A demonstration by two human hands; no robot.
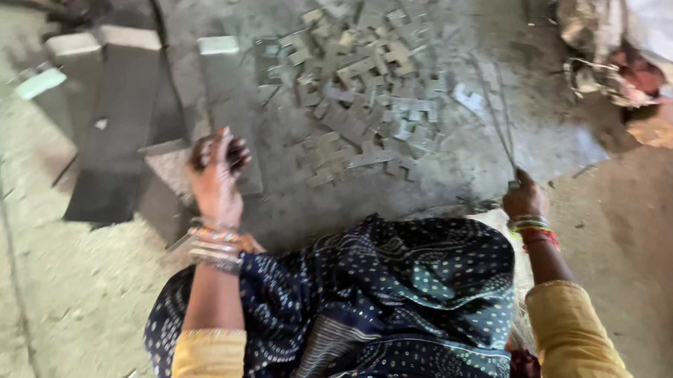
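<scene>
My left hand (216, 170) reaches down to the near end of a long grey metal strip (228, 96) lying on the floor, fingers curled on its edge. My right hand (525, 197) is closed around a bundle of thin metal rods (496, 112) that slant up and away from it. Between the hands and farther off lies a pile of small grey metal cut-outs (362, 93). Bangles ring both wrists, and dark dotted cloth (392, 303) covers my lap.
More flat grey metal sheets (119, 122) lie at the left on the dusty concrete floor. A heap of sacks and cloth (632, 50) sits at the top right.
</scene>
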